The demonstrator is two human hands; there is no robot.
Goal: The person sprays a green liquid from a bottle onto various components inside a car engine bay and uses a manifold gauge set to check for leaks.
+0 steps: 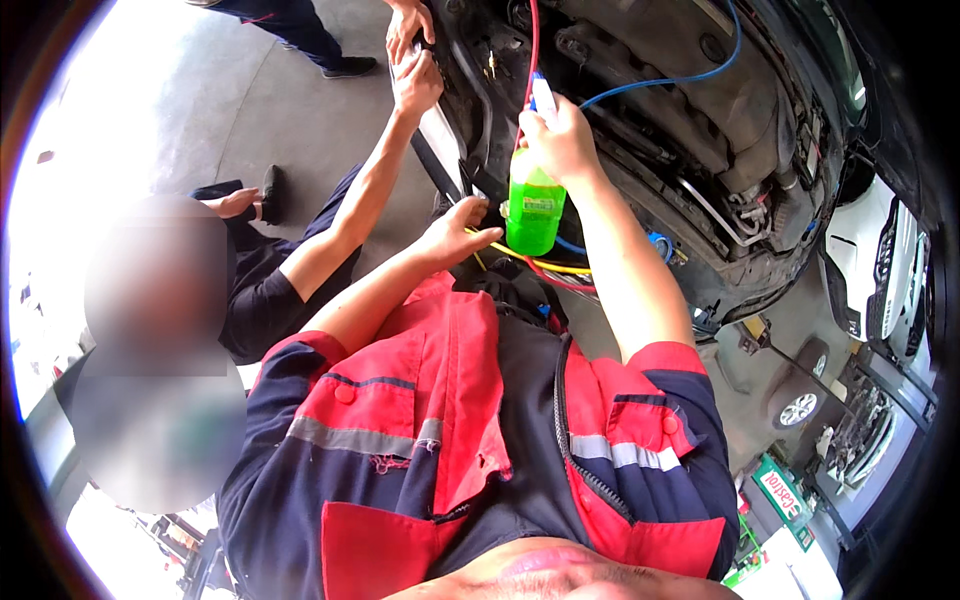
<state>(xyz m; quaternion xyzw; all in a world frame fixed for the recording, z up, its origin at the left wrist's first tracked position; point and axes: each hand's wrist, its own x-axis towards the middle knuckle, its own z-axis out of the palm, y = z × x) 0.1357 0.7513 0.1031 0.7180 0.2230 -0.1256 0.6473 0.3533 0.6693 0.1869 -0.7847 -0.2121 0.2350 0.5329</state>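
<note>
My right hand [563, 145] is wrapped round the neck of a spray bottle [534, 222] with a white and blue trigger head. The bottle is see-through and holds bright green liquid. It hangs upright above the front edge of the engine bay [660, 120]. My left hand [458, 236] is at the car's front left corner, thumb stretched away from the fingers. Its fingertips reach a dark, narrow part there, and I cannot make out a held thing. Yellow hose [545, 266] runs just below the bottle.
A red hose [534, 45] and a blue hose [690, 75] cross the engine bay. At left, another person's hands [415, 75] rest on the fender edge; a further person stands beyond. A wheel [798, 408] and a green-and-white box [783, 490] are at lower right.
</note>
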